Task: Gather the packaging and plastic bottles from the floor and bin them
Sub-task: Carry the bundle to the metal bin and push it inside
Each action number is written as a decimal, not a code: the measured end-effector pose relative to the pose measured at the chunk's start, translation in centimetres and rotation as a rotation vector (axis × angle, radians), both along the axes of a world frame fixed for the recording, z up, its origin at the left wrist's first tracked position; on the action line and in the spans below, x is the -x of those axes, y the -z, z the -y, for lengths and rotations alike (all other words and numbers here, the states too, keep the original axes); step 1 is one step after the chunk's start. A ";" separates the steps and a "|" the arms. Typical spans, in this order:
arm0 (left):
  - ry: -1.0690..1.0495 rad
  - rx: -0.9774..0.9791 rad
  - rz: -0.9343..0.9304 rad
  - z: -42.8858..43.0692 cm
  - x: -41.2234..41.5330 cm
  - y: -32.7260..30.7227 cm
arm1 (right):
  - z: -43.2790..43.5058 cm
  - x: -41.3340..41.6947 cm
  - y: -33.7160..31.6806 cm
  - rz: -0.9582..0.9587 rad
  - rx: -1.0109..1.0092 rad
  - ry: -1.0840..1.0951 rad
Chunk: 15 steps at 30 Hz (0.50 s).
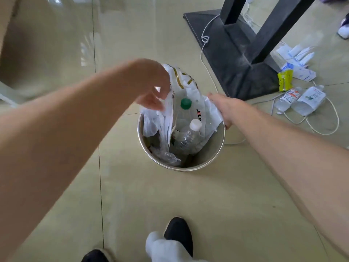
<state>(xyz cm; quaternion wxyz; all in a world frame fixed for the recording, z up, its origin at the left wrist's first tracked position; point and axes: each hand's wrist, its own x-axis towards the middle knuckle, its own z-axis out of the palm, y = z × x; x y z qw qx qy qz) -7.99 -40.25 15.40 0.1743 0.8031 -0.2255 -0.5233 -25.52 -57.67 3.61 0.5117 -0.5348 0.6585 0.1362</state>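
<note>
From my remote seat, the only lettering I can read is "JOLO", printed in black with a red second character, running sideways on the white plastic bag [203,118] stuffed into the metal bin [211,148]. Near the floor's right edge, the labels on the two clear bottles [300,100] carry print and drawings too small to read, and the yellow wrapper [285,80] and blue-and-white packets [300,70] are likewise illegible.
</note>
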 end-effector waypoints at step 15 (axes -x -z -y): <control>0.367 0.284 0.570 -0.7 4.4 2.6 | -7.8 -1.9 -4.2 0.592 0.668 0.170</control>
